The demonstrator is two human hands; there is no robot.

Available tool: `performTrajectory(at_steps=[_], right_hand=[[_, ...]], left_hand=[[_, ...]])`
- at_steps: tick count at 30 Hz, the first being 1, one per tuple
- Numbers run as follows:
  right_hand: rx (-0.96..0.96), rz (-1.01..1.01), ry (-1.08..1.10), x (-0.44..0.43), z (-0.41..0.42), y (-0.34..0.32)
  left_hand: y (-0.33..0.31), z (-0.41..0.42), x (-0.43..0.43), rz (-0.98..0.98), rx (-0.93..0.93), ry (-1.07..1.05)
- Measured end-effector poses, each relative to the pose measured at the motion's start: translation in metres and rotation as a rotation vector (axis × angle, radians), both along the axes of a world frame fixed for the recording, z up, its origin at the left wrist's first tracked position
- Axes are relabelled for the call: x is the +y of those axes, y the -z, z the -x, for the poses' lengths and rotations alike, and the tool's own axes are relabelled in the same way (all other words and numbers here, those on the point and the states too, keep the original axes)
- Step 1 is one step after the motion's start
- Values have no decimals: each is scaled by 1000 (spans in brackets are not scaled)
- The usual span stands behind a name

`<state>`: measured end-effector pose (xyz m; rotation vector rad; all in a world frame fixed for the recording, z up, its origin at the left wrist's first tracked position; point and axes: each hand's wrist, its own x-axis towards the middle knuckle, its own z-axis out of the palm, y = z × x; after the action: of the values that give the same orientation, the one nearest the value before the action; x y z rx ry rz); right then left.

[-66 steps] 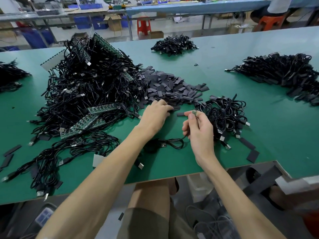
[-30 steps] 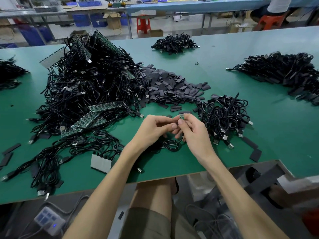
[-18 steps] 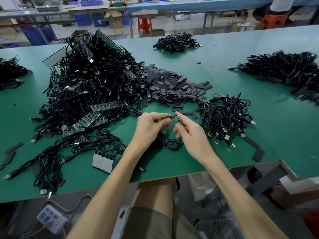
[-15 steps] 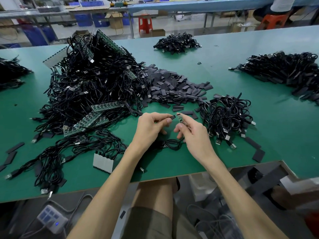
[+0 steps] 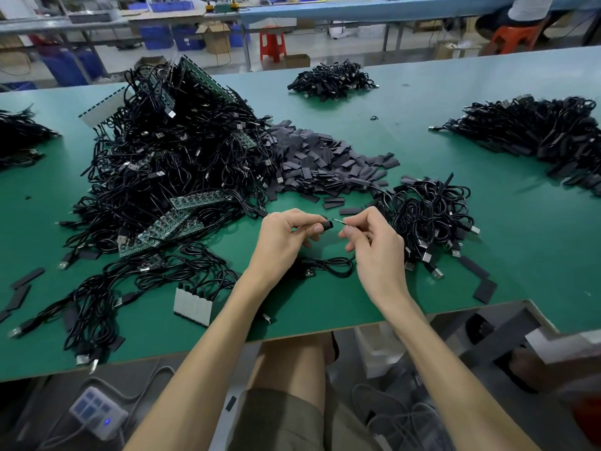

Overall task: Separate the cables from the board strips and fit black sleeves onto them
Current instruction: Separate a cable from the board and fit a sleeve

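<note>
Here, from the head view, both forearms reach in over the near edge of the green table (image 5: 325,323) and meet just above it, wrists slightly raised. The left hand (image 5: 286,236) is curled, thumb and forefinger pinched on a short black sleeve (image 5: 326,225) that points toward the other hand. The right hand (image 5: 374,242) is closed too, fingertips pinched on the small end of a cable (image 5: 328,266), with a thin bright tip showing just beside the sleeve's open mouth; whether the tip is already inside I cannot tell. The rest of that cable hangs down and lies looped on the table under the two hands, its plug near the left wrist.

Behind the left hand rises a big tangle of black cables (image 5: 169,157) with green board strips (image 5: 169,222) lying in it. Behind both hands spreads a heap of loose sleeves (image 5: 322,164), flat and dark grey. Just right of the right hand sits a smaller cable bundle (image 5: 426,216), silver plugs sticking out along its near side.
</note>
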<state>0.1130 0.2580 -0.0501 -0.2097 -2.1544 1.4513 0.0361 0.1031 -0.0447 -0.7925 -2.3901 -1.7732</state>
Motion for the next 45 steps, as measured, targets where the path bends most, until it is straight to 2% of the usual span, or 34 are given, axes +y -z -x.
performTrajectory(at_steps=[8,17,28,32,36,38,42,45], right_hand=[[-26,-21,-11,-1,0,0],[-36,-28,-22,-1,-2,-2],[-1,-241,28,-6,-8,-6],[-12,-201,52,-5,-8,-7],[-3,-211,62,-4,-9,-7],[10,-254,65,-5,-9,-7],[47,-474,20,-13,-12,-8],[21,-372,12,-10,-10,-7]], left_hand=[[1,3,0,13,0,-73],[1,1,-1,39,40,-54],[-5,-9,4,131,135,-19],[-7,-9,3,160,167,-26],[-8,-7,0,156,122,-32],[-9,-9,0,160,114,-37],[-11,-12,3,114,121,-19],[-12,-14,3,125,138,-8]])
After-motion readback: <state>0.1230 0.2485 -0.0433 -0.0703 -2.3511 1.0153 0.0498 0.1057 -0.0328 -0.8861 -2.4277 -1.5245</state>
